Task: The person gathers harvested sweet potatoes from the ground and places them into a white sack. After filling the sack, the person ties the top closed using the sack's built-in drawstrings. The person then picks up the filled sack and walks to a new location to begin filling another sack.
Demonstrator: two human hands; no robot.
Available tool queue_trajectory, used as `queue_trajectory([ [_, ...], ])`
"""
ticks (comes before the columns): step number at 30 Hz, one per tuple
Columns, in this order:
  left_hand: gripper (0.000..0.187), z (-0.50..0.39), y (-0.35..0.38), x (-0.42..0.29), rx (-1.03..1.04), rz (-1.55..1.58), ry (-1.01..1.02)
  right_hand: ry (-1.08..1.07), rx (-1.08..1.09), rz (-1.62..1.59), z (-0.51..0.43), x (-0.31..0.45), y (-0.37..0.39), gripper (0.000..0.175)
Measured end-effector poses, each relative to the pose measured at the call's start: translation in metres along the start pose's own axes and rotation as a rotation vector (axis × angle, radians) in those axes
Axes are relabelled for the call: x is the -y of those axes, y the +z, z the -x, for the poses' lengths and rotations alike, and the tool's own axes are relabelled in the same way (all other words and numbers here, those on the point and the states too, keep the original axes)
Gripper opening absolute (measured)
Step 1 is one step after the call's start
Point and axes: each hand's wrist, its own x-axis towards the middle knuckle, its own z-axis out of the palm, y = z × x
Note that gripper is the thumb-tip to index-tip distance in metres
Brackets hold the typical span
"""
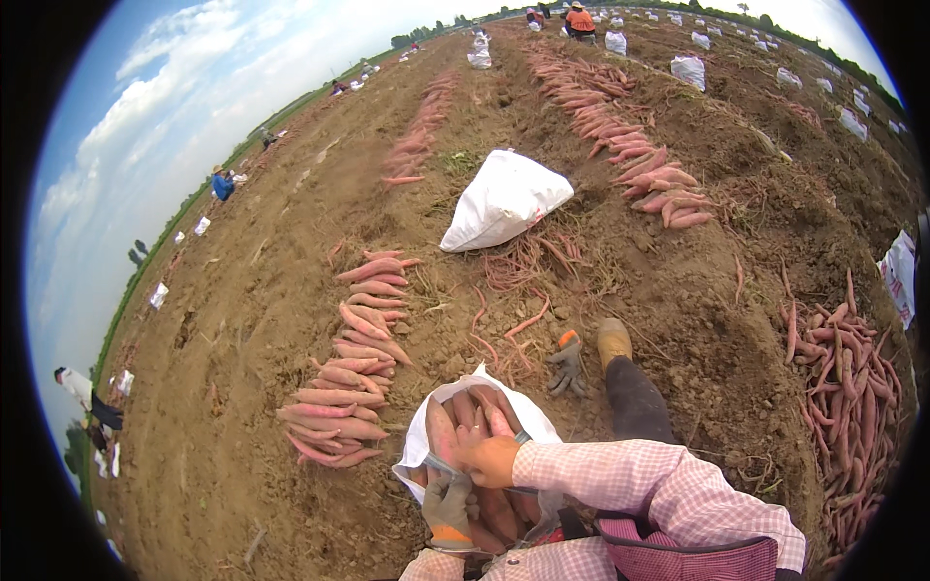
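Between my legs a white woven sack (418, 444) stands with its mouth spread wide, full of pink-skinned sweet potatoes (500, 512). My left hand (448, 508), in a grey work glove with an orange cuff, grips a thin grey strip (441, 465) over the sack's mouth. Bare and curled, my right hand (485, 461) meets it there, and the strip emerges again on its far side near the wrist. My right fingertips are partly hidden. A matching grey glove (568, 369) lies on the soil beside my boot (614, 340).
A row of sweet potatoes (349, 396) lies left of the sack; a heap (850, 399) lies right. Ahead sits a closed white sack (508, 196) by thin roots (516, 265). Another row (617, 138) runs far ahead. A person in orange (579, 20) and others are distant.
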Motion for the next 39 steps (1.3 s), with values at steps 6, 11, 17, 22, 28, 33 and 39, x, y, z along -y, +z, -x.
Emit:
queue_trajectory([
  [6, 0.018, 0.0, 0.0, -0.003, 0.039, -0.027, -0.011, -0.192, 0.058, 0.026, -0.005, -0.022, 0.003, 0.03],
  [11, 0.017, -0.004, -0.004, -0.003, 0.08, -0.084, 0.001, -0.155, -0.004, -0.034, -0.004, -0.018, 0.007, 0.026],
  [17, 0.023, -0.006, -0.007, -0.006, 0.143, -0.185, 0.024, -0.074, -0.05, -0.05, -0.002, -0.015, 0.011, 0.018],
  [22, 0.025, -0.013, -0.012, 0.005, 0.137, -0.275, 0.114, -0.07, -0.098, -0.01, 0.0, -0.009, 0.015, 0.019],
  [28, 0.025, -0.011, -0.01, -0.001, 0.146, -0.221, 0.017, -0.017, -0.085, 0.003, 0.001, -0.01, 0.015, 0.022],
  [33, 0.026, -0.008, -0.011, -0.003, 0.132, -0.095, -0.012, -0.095, 0.009, -0.029, -0.003, -0.014, 0.002, 0.029],
  [39, 0.024, -0.002, -0.007, -0.009, 0.129, -0.156, 0.087, -0.108, -0.042, -0.011, -0.004, -0.018, 0.007, 0.034],
])
